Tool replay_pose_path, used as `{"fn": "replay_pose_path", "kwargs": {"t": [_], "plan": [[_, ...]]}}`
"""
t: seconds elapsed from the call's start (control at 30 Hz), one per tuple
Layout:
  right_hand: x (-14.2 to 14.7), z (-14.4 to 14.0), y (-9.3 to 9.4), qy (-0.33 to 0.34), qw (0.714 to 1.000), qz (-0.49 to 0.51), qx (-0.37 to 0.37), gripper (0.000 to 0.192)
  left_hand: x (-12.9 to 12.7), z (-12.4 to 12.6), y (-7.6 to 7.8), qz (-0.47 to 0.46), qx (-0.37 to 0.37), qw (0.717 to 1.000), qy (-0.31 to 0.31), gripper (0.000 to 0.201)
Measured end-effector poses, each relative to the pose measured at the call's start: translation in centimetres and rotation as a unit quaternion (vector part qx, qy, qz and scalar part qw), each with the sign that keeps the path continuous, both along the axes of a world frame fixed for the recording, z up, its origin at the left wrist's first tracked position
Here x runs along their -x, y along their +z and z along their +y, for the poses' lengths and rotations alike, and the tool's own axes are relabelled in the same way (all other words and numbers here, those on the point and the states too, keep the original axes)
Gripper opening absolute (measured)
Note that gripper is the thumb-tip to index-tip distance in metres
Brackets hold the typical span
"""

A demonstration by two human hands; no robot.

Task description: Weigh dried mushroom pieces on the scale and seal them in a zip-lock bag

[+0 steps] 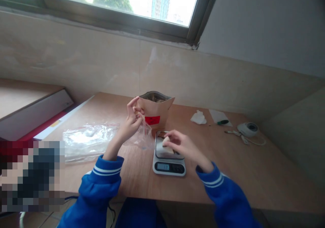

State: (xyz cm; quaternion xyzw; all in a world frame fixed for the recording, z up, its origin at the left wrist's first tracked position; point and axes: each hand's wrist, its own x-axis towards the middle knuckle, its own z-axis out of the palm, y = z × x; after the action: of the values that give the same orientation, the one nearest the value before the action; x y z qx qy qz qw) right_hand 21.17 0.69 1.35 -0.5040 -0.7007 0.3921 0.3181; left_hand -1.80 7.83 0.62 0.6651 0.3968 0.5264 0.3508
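Left hand (133, 114) pinching small clear zip bag (142, 135) open beside brown pouch (155, 111), right hand (177, 142) gripping pale piece (166, 141) over scale (169, 158) on table (241, 167).

A tan pouch (155, 111) bears a red label (152, 120); blue sleeves (101, 184) carry white stripes.

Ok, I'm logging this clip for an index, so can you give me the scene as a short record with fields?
Setting: wooden table under a window
Left hand: raised, pinching the top of a small clear plastic zip bag
Right hand: on a pale item lying on the grey digital kitchen scale
Behind: open brown paper pouch with red label
Left of the scale: pile of clear plastic bags
Far right: crumpled white tissue, small white round device
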Motion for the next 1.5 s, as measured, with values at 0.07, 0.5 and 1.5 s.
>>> {"fn": "replay_pose_path", "kwargs": {"t": [0.07,0.5,1.5], "plan": [[0.7,0.1,-2.2,0.009,0.997,-0.075,-0.009,0.021,0.3,-0.6,-0.5,-0.016,0.018,1.000,-0.004,0.061],[-0.5,-3.7,-3.8,-0.128,0.984,-0.050,-0.110,0.029,3.2,-9.3,-2.5,-0.165,0.111,0.975,0.096,0.036],[10.0,-15.5,-5.9,-0.203,0.970,0.113,-0.074,0.039,-1.3,-22.3,-5.6,0.096,0.090,0.972,0.197,0.033]]}}
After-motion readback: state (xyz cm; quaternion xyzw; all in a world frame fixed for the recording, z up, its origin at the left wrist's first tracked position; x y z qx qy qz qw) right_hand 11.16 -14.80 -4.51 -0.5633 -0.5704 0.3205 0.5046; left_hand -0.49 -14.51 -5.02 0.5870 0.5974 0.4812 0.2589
